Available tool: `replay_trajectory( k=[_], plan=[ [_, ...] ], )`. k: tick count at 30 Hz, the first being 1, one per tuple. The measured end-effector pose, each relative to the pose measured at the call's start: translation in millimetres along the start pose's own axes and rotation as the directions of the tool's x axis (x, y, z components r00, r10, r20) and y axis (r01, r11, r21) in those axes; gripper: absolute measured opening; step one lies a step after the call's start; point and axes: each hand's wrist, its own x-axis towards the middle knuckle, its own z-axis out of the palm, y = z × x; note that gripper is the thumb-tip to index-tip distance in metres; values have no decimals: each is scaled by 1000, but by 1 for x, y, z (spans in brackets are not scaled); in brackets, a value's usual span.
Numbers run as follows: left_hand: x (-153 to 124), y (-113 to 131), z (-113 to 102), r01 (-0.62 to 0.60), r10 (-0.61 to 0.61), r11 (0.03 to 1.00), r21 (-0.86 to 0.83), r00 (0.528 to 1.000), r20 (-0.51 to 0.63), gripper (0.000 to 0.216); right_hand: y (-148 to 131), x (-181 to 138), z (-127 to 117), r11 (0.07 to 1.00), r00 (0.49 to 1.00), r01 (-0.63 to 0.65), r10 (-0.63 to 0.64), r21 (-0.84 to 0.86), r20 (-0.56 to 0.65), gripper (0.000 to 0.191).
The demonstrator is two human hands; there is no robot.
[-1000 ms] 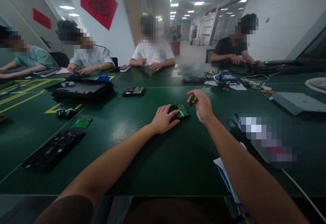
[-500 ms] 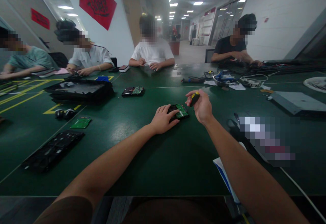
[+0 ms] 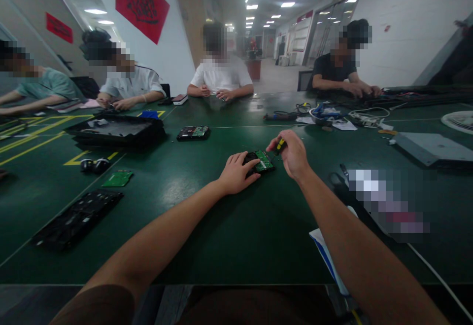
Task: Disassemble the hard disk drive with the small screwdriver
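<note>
On the green tabletop lies a hard drive with its green circuit board facing up. My left hand grips it from the left, thumb along the near edge and fingers across its top. A yellow and black screwdriver is in the closed fingers of my right hand, just right of the drive. Its thin shaft slants down and left toward the board's right end; whether the tip touches is too small to tell.
A second hard drive lies farther back. At left are a loose green circuit board, a black plastic frame and a black tray. A grey metal box and cables are at right. Several people sit across the table.
My right hand has tilted the screwdriver, so its shaft now points down toward the drive. The left hand and the drive have stayed put.
</note>
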Motion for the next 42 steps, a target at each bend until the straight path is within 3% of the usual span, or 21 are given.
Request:
replay_trajectory(
  k=[9,18,26,32,37,42],
  plan=[
    [1,0,2,4,-4,1000,-11,1000,-14,59,-4,-1,2,1000,999,-17,17,7,37,53],
    [1,0,2,1,-1,1000,-18,1000,-11,60,3,1,-3,991,997,71,-75,-114,-31,33],
    [0,-1,1,-6,6,1000,-7,1000,-12,59,-4,-2,0,1000,996,20,-19,-5,88,35],
    [0,-1,3,-6,6,1000,-1,1000,-23,60,-3,-2,6,999,997,25,-23,-24,74,31],
    [0,0,4,-2,2,1000,6,1000,-30,60,0,-2,4,999,999,34,-34,10,-12,32],
    [0,-1,3,-8,8,1000,-1,1000,-19,60,-2,-3,3,999,1000,-6,5,36,27,38]
  ],
)
